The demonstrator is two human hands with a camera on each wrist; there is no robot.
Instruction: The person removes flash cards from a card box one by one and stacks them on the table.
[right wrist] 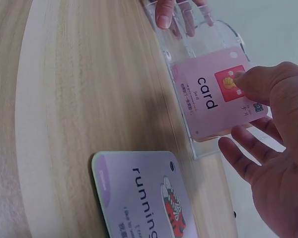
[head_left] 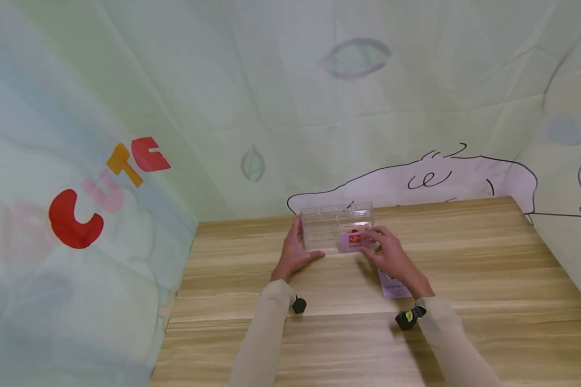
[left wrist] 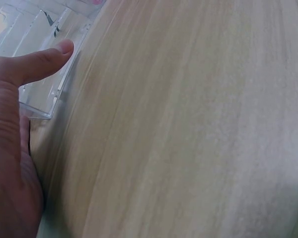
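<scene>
1. Clear plastic box [head_left: 319,236] — ctr. of head frame, on wood-grain surface [head_left: 348,344], near its far edge; divided into compartments, L & R.
2. Pink card [right wrist: 198,111], printed "card" w/ small red pic., Chinese text & QR code; rounded corners. Position: at box's right-hand compartment, just right of ctr. in head frame, upper right in right-wrist frame; can't tell if fully inside.
3. Right hand [head_left: 389,255] — holds item 2, thumb pressed on the red pic., fingers behind; spacing narrow at the card, remaining fingers apart & loosely bent.
4. Left hand [head_left: 294,252] — holds item 1 at its left end; thumb along front edge, fingers at the side, wide span btwn. the two. Thumb also seen over box, upper left of left-wrist frame.
5. Lilac card [right wrist: 144,198], printed "running" w/ red shoe pic. & hole near one corner; flat on surface, btm. ctr. of right-wrist frame; in head frame, partly hidden by the right hand.
6. Sleeves, pale, btm. of head frame; black device at each wrist.
7. Printed backdrop [head_left: 281,70], pale green, upper part of head frame; coloured letters "CUTE" [head_left: 77,220] at left, line drawing behind box.
</scene>
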